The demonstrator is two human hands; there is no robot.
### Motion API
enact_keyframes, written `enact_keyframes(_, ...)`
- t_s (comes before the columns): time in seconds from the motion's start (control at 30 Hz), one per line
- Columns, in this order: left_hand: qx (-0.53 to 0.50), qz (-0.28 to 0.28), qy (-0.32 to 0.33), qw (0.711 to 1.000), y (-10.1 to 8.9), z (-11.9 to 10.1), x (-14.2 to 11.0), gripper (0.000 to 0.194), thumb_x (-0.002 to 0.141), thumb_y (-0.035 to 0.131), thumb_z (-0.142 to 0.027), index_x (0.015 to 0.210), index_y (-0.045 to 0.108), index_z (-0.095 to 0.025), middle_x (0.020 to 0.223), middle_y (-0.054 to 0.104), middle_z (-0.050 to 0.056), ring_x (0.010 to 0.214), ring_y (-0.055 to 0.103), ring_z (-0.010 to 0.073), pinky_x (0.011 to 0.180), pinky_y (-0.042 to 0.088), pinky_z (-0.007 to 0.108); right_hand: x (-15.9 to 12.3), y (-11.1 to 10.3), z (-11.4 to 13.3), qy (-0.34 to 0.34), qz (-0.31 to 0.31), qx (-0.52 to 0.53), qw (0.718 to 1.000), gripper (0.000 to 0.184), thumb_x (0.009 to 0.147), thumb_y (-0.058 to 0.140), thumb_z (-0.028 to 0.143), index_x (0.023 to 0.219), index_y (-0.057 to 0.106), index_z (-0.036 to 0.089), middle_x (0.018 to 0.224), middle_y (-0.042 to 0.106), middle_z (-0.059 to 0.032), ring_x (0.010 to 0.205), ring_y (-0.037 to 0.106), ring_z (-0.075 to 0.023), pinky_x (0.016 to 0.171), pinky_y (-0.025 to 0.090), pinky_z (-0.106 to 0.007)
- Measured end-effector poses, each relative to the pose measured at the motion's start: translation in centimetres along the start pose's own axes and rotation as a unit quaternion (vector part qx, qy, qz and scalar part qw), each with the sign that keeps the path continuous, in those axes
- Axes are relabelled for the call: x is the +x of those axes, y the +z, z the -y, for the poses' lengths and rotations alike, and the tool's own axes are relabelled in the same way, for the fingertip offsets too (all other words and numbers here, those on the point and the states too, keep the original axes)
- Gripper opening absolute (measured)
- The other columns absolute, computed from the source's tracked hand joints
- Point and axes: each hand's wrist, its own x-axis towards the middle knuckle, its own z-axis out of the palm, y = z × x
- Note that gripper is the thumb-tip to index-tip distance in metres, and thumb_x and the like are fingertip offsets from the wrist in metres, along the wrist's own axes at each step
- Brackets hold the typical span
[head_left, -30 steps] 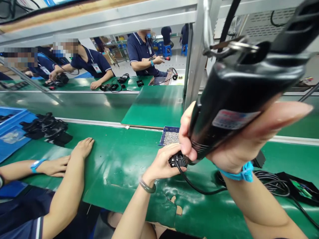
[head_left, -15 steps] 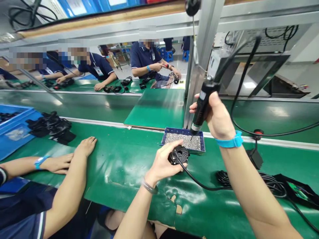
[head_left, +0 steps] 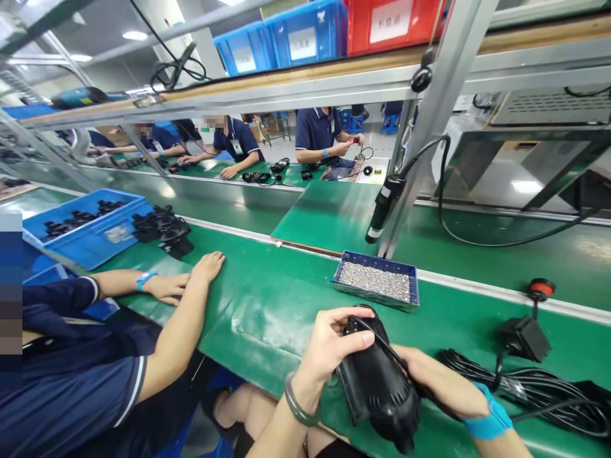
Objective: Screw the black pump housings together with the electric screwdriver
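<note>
Both my hands hold a black plastic device (head_left: pixel 382 388) with a black cord, low over the near edge of the green belt (head_left: pixel 267 299). My left hand (head_left: pixel 331 346) grips its upper left end, fingers curled over the top. My right hand (head_left: pixel 439 385), with a blue wristband, supports its right side. The black electric screwdriver (head_left: pixel 384 210) hangs free on its cable by the metal post, above a small blue tray of screws (head_left: pixel 377 280).
A co-worker's arms (head_left: pixel 186 299) rest on the belt at my left. Blue bins (head_left: pixel 81 226) and a pile of black parts (head_left: pixel 165 229) lie far left. Coiled black cable (head_left: pixel 534 381) and a black box with a red knob (head_left: pixel 527 334) sit right. Other people work across the line.
My right hand let go of the screwdriver, which now hangs by the post, and came down onto the black device. The device was lifted off the belt toward me. The view shifted left.
</note>
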Motion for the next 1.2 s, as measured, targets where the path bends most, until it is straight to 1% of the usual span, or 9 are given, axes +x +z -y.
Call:
enact_keyframes(0.13,0.006,0.018,-0.069,0.997,0.2,0.9,-1.0,0.041,0.064,0.087,-0.043,0.093,0.078,-0.015,0.081,0.073,0.003,0.069,0.061,0.0117,0.066,0.047,0.021,-1.5,1.3,-0.7,0.044,0.014,0.043,0.998,0.075,0.077,0.056,0.079,0.121,0.069,0.020,0.117,0.069,-0.0124,0.112,0.059,-0.0316,0.101,0.046,-0.048)
enact_keyframes(0.3,0.128,0.027,-0.052,0.990,0.4,1.1,-2.4,0.041,0.089,0.060,-0.054,0.096,0.076,-0.017,0.091,0.071,0.003,0.083,0.061,0.0163,0.077,0.047,0.025,-2.3,2.9,-1.1,0.080,0.049,0.087,0.992,0.093,0.049,0.080,0.076,0.120,0.066,0.018,0.109,0.067,-0.0101,0.098,0.060,-0.0287,0.086,0.052,-0.040)
enact_keyframes(0.43,0.179,0.022,-0.040,0.983,0.7,1.0,-3.2,0.044,0.098,0.044,-0.051,0.100,0.075,-0.019,0.101,0.071,0.005,0.097,0.062,0.0201,0.088,0.047,0.029,-2.4,3.6,-1.1,0.087,0.030,0.111,0.990,0.079,0.051,0.084,0.068,0.110,0.068,0.017,0.098,0.065,-0.0063,0.093,0.058,-0.0251,0.085,0.049,-0.036)
enact_keyframes(0.6,0.190,0.033,-0.028,0.981,0.8,1.0,-3.6,0.044,0.099,0.042,-0.050,0.103,0.073,-0.019,0.106,0.072,0.005,0.103,0.063,0.0217,0.094,0.047,0.031,-2.7,3.8,-1.1,0.102,0.017,0.089,0.991,0.083,0.048,0.082,0.068,0.110,0.068,0.016,0.100,0.067,-0.0076,0.094,0.059,-0.0269,0.083,0.049,-0.036)
enact_keyframes(0.73,0.174,0.074,-0.006,0.982,-0.2,1.3,-4.0,0.046,0.101,0.040,-0.051,0.128,0.064,-0.022,0.124,0.068,0.007,0.119,0.060,0.0235,0.108,0.042,0.036,-3.2,4.6,-0.1,0.094,-0.066,-0.059,0.992,0.066,0.058,0.078,0.052,0.112,0.066,0.017,0.098,0.070,-0.0073,0.093,0.063,-0.0280,0.081,0.051,-0.035)
enact_keyframes(0.87,0.183,0.094,-0.014,0.979,-1.3,1.7,-4.6,0.052,0.103,0.034,-0.050,0.149,0.042,-0.027,0.138,0.060,0.006,0.130,0.053,0.0237,0.116,0.034,0.039,-3.4,6.0,0.9,0.098,-0.177,-0.321,0.925,0.066,0.063,0.073,0.032,0.127,0.060,0.023,0.111,0.071,-0.0057,0.096,0.067,-0.0286,0.084,0.051,-0.038)
enact_keyframes(0.97,0.176,0.088,-0.026,0.980,-1.5,1.8,-4.9,0.053,0.103,0.033,-0.050,0.150,0.039,-0.028,0.140,0.058,0.004,0.131,0.051,0.0226,0.116,0.033,0.037,-3.3,6.4,1.3,0.098,-0.198,-0.392,0.893,0.074,0.063,0.073,0.032,0.134,0.055,0.026,0.117,0.070,-0.0059,0.100,0.068,-0.0309,0.082,0.052,-0.040)
enact_keyframes(1.07,0.199,0.067,-0.031,0.977,-1.3,2.0,-5.0,0.055,0.103,0.031,-0.052,0.149,0.041,-0.025,0.132,0.063,0.006,0.124,0.056,0.0235,0.111,0.038,0.039,-3.2,6.2,1.4,0.090,-0.177,-0.384,0.902,0.069,0.062,0.076,0.035,0.129,0.059,0.027,0.104,0.074,-0.0045,0.089,0.069,-0.0305,0.074,0.052,-0.037)
enact_keyframes(1.2,0.276,0.037,-0.031,0.960,-1.1,1.9,-5.1,0.055,0.102,0.030,-0.054,0.146,0.046,-0.025,0.112,0.071,0.007,0.107,0.064,0.0249,0.103,0.044,0.043,-3.3,5.2,0.9,0.071,-0.120,-0.269,0.953,0.052,0.061,0.081,0.041,0.109,0.069,0.023,0.083,0.072,-0.0007,0.071,0.063,-0.0221,0.064,0.049,-0.031)
